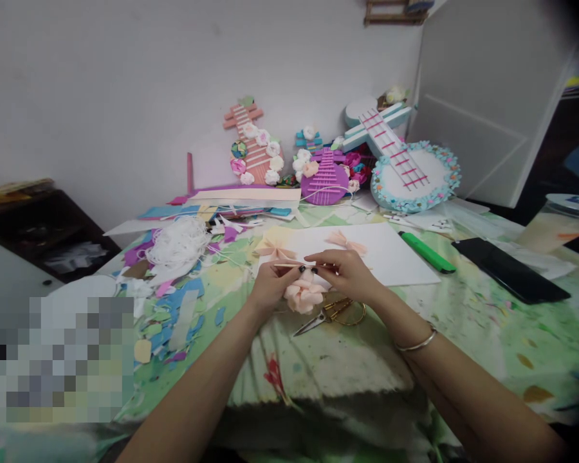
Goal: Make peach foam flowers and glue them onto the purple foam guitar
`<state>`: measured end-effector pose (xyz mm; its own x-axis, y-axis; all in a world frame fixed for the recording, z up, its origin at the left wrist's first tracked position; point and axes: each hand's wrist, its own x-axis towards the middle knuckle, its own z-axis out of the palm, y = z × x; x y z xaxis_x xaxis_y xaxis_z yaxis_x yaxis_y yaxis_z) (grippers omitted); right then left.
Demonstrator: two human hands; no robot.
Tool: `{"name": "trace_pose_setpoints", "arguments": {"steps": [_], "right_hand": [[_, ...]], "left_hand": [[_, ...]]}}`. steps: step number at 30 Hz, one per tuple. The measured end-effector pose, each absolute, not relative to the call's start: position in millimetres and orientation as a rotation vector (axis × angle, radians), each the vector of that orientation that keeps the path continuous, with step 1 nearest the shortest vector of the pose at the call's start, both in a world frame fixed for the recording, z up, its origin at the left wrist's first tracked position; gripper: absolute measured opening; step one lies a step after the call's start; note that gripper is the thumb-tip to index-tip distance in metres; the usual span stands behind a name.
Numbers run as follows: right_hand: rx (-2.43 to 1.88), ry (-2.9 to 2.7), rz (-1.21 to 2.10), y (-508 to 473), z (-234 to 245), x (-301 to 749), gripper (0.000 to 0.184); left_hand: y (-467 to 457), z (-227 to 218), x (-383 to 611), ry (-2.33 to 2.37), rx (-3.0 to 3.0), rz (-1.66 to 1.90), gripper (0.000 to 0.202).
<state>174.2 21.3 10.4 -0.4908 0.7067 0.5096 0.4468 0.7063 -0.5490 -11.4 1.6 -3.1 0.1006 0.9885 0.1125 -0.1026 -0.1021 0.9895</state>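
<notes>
Peach ruffled-paper flower [305,297]: head formed, est. part-done.
L hand [273,281] & R hand [345,267] fingers pinching its top; 2 peach twisted-paper pcs [347,244] unattached, 11 & 1 o'clock.

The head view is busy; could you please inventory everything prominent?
Paper flower: one, pale pink, centre
Scissors: one, gold-handled, beside flower
Sheet: one, white, beyond flower
Gathered papers: two, pale pink, beyond flower
Marker: one, green, right of sheet
Phone: one, black, right of marker
Cup: one, clear, far right
String: one pile, white, left
Scraps: many, mixed colours, left
Model instruments: several, pink, purple, blue-white, by wall
Tablecloth: one, patterned green, table
Bracelet: one, silver, right wrist
Left hand: one, bare, on flower
Right hand: one, bare, on flower
</notes>
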Motion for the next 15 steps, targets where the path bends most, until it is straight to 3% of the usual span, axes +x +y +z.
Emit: {"name": "trace_pose_setpoints", "arguments": {"steps": [5,15], "right_hand": [[-0.928,-2.191,0.400,19.4,15.3,174.5,0.019],[-0.962,-2.270,0.290,20.1,22.7,182.7,0.019]], "left_hand": [[1.2,-3.0,-11.5,1.011,1.253,1.266,0.028],[-1.2,0.6,-11.9,1.037,1.187,1.270,0.031]]}}
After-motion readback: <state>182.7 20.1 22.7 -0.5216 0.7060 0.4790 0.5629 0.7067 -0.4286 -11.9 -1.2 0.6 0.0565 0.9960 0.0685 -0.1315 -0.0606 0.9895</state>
